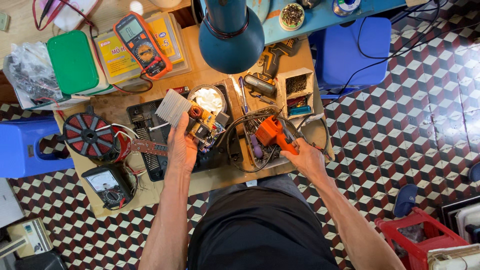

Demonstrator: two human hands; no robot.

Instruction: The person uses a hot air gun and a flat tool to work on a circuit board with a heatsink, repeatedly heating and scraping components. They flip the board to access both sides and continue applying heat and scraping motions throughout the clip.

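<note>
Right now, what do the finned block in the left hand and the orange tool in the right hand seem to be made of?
The finned block looks like bare aluminium: pale silver, matte, with parallel ribs catching light. The orange tool looks like moulded plastic: uniform bright colour, smooth rounded body with a soft sheen. Neither can be confirmed from the head view alone.

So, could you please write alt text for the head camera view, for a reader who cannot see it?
Seen from above, a person at a cluttered workbench holds a circuit board with a finned heatsink in the left hand and grips an orange soldering gun in the right hand. Two multimeters, a red coil and a teal lamp surround them.
</note>
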